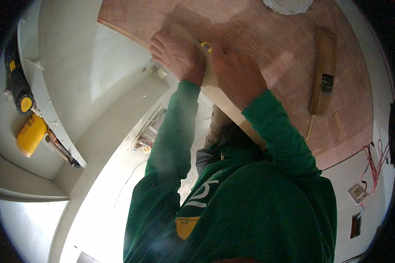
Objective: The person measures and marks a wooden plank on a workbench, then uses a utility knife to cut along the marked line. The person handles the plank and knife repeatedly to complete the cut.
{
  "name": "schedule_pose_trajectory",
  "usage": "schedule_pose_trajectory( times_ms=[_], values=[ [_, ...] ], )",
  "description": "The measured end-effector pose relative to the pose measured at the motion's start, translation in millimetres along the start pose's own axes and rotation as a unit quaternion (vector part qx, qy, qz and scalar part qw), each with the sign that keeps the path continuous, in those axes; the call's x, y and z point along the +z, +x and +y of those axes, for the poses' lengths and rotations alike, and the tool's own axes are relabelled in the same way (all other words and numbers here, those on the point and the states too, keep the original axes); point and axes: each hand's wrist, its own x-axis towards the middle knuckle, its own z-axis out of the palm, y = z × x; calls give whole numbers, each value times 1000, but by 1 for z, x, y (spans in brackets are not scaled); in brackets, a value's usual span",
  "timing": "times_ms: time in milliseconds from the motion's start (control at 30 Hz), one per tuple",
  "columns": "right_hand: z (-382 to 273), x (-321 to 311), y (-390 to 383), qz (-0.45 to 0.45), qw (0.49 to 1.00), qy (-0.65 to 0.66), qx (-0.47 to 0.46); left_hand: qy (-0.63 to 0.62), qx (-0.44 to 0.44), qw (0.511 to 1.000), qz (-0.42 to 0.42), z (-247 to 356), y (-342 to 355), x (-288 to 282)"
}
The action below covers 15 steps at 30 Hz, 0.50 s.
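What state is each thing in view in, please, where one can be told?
Left hand: over the pale wooden strip, grip unclear
Right hand: closed on the yellow-and-black tool
Brown wooden block: lying on the reddish board
Wall socket: tilted, outside the wall opening
Wall opening: uncovered
Red wires: exposed
Black-and-yellow cylindrical item: unheld

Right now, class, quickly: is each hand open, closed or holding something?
Left hand: on the pale strip; whether it grips cannot be told.
Right hand: closed, holding the yellow tool.
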Motion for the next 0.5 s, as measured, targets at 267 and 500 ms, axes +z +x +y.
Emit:
schedule_pose_trajectory(
  times_ms=[267,500],
  values=[
    [10,-1,-30,7,1000,13,6,54,11,998,9,-3,-1,3],
    [14,-8,-58,-20,999,-30,28,49,16,998,23,-15,1,13]
  ],
)
